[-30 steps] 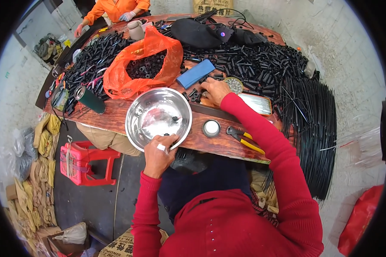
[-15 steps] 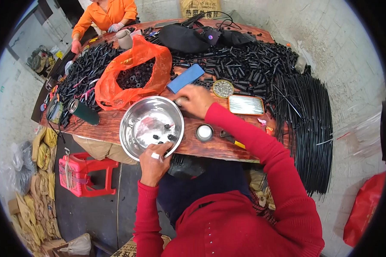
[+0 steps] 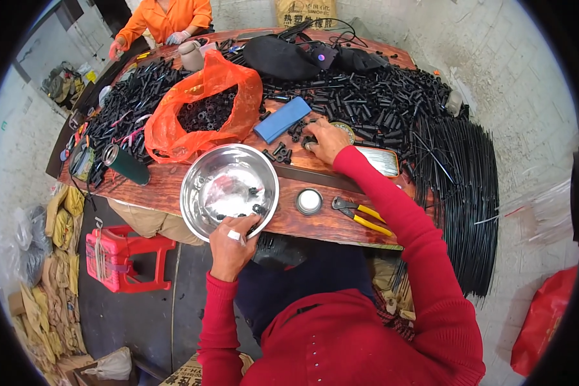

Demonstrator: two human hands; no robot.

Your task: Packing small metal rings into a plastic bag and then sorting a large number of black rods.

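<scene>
My left hand (image 3: 231,248), with a white strip round a finger, grips the near rim of a shiny metal bowl (image 3: 196,193). A few small black parts (image 3: 258,210) lie in the bowl near that hand. My right hand (image 3: 328,143) is over the table beyond the bowl, fingers curled down by small black pieces (image 3: 296,132); what they hold, if anything, is hidden. Short black parts (image 3: 280,153) lie between the bowl and this hand. Close by are a blue block (image 3: 282,119), a round tin (image 3: 345,130) partly covered by the hand, and a tray of thin pins (image 3: 381,161).
An orange plastic bag (image 3: 164,138) of black rings stands left of centre, a green tumbler (image 3: 127,166) beside it. Pliers (image 3: 363,215) and a small round jar (image 3: 309,201) lie near the front edge. Black tubes (image 3: 379,96) heap behind. An orange-clad person (image 3: 167,19) is across the table.
My right hand has moved right, away from the bowl's rim, uncovering short black parts there. The yellow-handled pliers show more fully. My left hand stays on the bowl.
</scene>
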